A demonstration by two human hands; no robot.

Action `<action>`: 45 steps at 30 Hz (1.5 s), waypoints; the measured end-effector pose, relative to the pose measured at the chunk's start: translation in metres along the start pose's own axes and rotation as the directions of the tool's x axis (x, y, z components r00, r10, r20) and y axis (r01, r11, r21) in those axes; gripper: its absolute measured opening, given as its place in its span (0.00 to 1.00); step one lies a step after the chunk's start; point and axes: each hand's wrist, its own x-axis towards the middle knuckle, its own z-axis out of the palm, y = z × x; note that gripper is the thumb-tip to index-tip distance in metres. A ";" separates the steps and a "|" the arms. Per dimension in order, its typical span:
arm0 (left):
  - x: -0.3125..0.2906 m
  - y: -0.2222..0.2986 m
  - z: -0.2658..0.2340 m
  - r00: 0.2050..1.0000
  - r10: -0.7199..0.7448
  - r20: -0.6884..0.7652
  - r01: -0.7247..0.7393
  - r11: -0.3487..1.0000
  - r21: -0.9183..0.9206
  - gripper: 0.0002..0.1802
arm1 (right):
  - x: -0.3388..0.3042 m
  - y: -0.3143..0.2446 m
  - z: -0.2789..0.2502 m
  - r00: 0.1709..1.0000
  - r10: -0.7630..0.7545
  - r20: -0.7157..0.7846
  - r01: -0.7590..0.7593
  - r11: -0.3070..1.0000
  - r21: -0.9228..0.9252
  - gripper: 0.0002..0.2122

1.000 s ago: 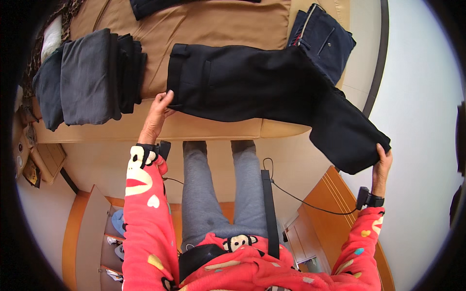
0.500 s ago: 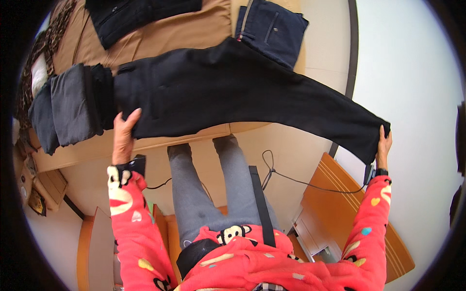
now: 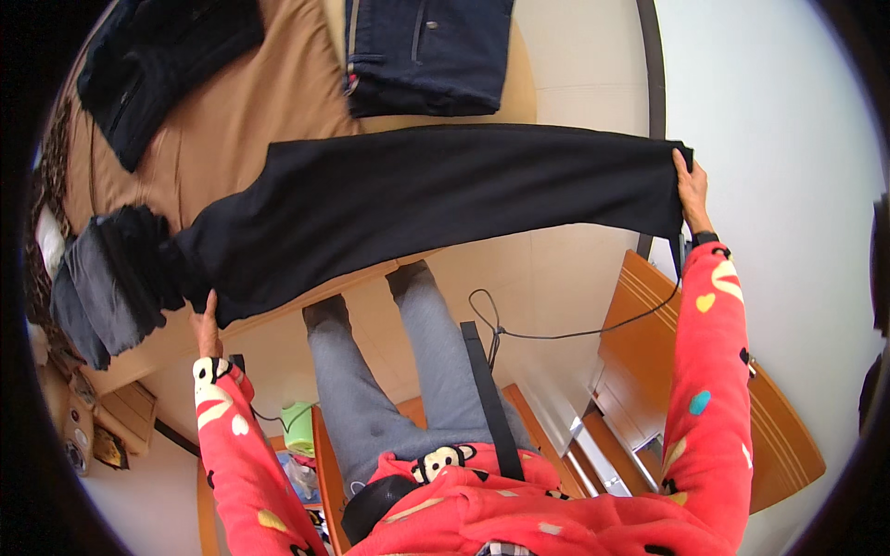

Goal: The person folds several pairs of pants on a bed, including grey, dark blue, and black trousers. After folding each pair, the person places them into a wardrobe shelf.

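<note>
Head view: left grip (image 3: 206,328) holds trousers (image 3: 436,181) at one end, right grip (image 3: 692,193) at the other, stretched along and past bed (image 3: 306,88); a leftward shove could topple stack (image 3: 109,289).

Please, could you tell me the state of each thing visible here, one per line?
Black trousers: extended lengthwise between both hands
Left hand: closed on their left end
Right hand: closed on their right end
Navy trousers: folded
Dark garment, upper left: lying, partly out of picture
Clothes pile: folded, stacked
Black cable: slack, looped
</note>
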 end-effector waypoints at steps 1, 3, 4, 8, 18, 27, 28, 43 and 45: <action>0.004 -0.004 -0.001 0.999 -0.041 -0.022 0.042 0.998 0.039 0.37 | 0.004 0.001 0.004 0.992 0.102 0.079 -0.114 0.981 0.157 0.22; 0.006 0.005 -0.008 0.988 -0.150 0.018 0.144 0.972 0.188 0.37 | 0.006 0.006 0.004 0.943 0.241 0.231 -0.306 0.899 0.312 0.25; 0.002 0.017 -0.009 0.997 -0.077 0.001 0.073 0.949 0.306 0.36 | 0.005 0.007 0.001 0.909 0.270 0.318 -0.375 0.862 0.341 0.27; -0.053 0.108 0.027 0.738 0.673 -0.058 -0.362 0.467 0.807 0.22 | -0.002 0.014 -0.003 0.815 0.131 0.565 -0.432 0.787 0.441 0.31; -0.024 0.269 0.253 0.820 0.217 0.530 -0.096 0.964 -0.246 0.19 | -0.028 0.020 0.008 0.935 0.030 0.354 -0.156 0.930 0.332 0.24; -0.136 0.315 0.287 0.739 0.318 0.594 -0.305 0.944 -0.127 0.09 | -0.097 -0.059 0.011 0.933 -0.023 0.360 -0.189 0.819 0.542 0.26; -0.167 0.326 0.299 0.653 0.388 0.650 -0.338 0.918 -0.208 0.08 | -0.106 -0.070 0.003 0.904 -0.097 0.417 -0.187 0.787 0.587 0.27; -0.305 0.419 0.398 0.355 0.820 0.449 -0.655 0.561 -0.506 0.09 | -0.153 -0.119 -0.028 0.863 -0.305 0.402 -0.021 0.775 0.631 0.34; -0.314 0.418 0.408 0.478 0.704 0.525 -0.373 0.704 -0.605 0.09 | -0.155 -0.116 -0.026 0.888 -0.323 0.328 0.007 0.721 0.693 0.36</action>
